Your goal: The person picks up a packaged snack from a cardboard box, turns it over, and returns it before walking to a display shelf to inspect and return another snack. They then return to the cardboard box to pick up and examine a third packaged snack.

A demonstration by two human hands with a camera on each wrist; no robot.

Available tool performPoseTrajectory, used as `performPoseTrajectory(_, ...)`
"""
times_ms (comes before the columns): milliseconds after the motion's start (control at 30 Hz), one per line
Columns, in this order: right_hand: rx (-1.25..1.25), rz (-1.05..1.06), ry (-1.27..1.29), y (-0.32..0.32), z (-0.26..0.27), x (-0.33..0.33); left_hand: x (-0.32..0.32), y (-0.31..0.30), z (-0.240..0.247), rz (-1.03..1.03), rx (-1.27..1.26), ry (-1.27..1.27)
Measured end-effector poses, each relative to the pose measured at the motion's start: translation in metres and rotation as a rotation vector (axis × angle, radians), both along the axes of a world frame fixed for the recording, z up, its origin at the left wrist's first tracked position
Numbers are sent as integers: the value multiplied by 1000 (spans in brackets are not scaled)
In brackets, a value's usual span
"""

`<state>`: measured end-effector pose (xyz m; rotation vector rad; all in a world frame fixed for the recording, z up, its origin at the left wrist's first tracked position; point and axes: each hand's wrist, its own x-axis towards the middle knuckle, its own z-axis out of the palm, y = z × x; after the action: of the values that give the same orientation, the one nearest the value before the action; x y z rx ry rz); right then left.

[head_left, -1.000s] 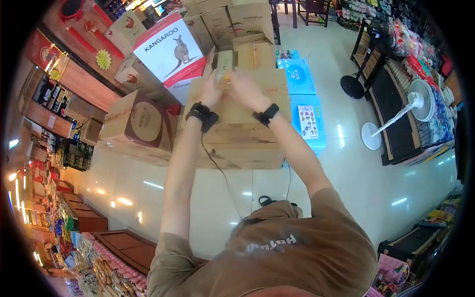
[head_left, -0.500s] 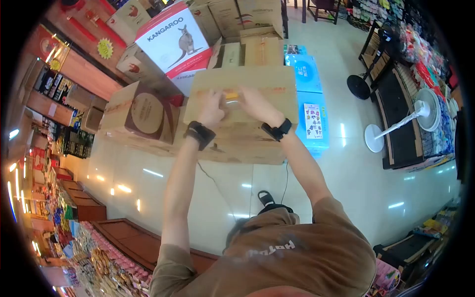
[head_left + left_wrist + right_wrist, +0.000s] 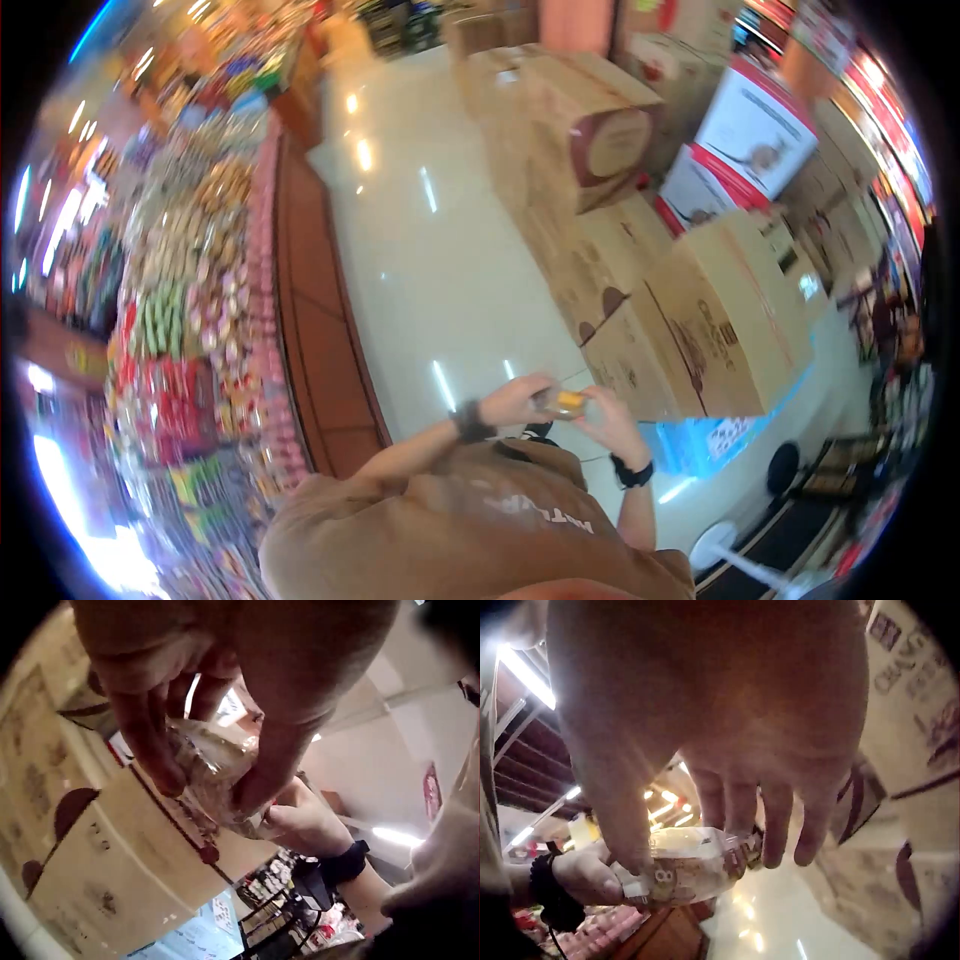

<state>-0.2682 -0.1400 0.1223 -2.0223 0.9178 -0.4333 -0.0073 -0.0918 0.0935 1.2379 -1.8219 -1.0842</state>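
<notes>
In front of the torso, both hands hold a small clear plastic packet (image 3: 567, 403) with a yellow-orange patch on top. The left hand (image 3: 515, 401) grips one end; its thumb and fingers pinch the crinkled, shiny wrap (image 3: 214, 769) in the left wrist view. At the other end is the right hand (image 3: 613, 428), its thumb on the near side and its fingers curled over the far side. Printing, including a figure 8, shows through the packet (image 3: 694, 874) in the right wrist view. What lies inside is blurred.
A large cardboard carton (image 3: 715, 320) stands just beyond the right hand, with blue packs (image 3: 700, 445) beside it. Further cartons (image 3: 600, 115) and a white-and-red kangaroo box (image 3: 755, 130) are stacked behind. To the left runs a wooden counter (image 3: 320, 330) loaded with packaged goods (image 3: 190, 330).
The hands have come off the carton top and drawn in near the body, carrying the packet. The view has swung left, bringing the goods counter closer and shifting the cartons rightward.
</notes>
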Motion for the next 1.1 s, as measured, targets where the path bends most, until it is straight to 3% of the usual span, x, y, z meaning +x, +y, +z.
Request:
performPoseTrajectory(133, 59, 347, 14, 22, -21, 93, 67, 109, -22, 291, 126, 55)
performPoseTrajectory(233, 106, 564, 79, 35, -16, 155, 91, 169, -4, 559, 105, -85)
performPoseTrajectory(333, 135, 807, 183, 50, -7, 212, 114, 217, 13, 696, 193, -87)
performPoseTrajectory(367, 146, 863, 186, 58, -5, 230, 120, 236, 1, 780, 11, -86)
performPoseTrajectory(433, 169, 957, 190, 77, -2, 261, 129, 269, -3, 877, 60, -48)
performPoseTrajectory(567, 86, 1222, 43, 114, -1, 310, 127, 330, -27, 1029, 11, -39)
performPoseTrajectory(633, 91, 1284, 193, 134, 9, 333, 128, 355, -21, 1072, 82, -38)
performPoseTrajectory(833, 138, 1465, 387, 169, 1, 379, 95, 400, -42, 1347, 4, 212)
performPoseTrajectory(867, 140, 1510, 358, 178, -4, 390, 90, 402, -45, 1404, -6, 118)
performPoseTrajectory(933, 149, 1612, 345, 195, -2, 411, 80, 406, -25, 1524, 170, 237)
performPoseTrajectory(967, 171, 1640, 325, 197, -16, 419, 75, 407, -38, 1589, 130, 84)
performPoseTrajectory(1000, 194, 1664, 304, 202, -32, 431, 73, 409, -40, 1629, 93, 156)
performPoseTrajectory(1100, 167, 1843, 258, 215, -49, 468, 71, 405, -30, 1748, 288, 87)
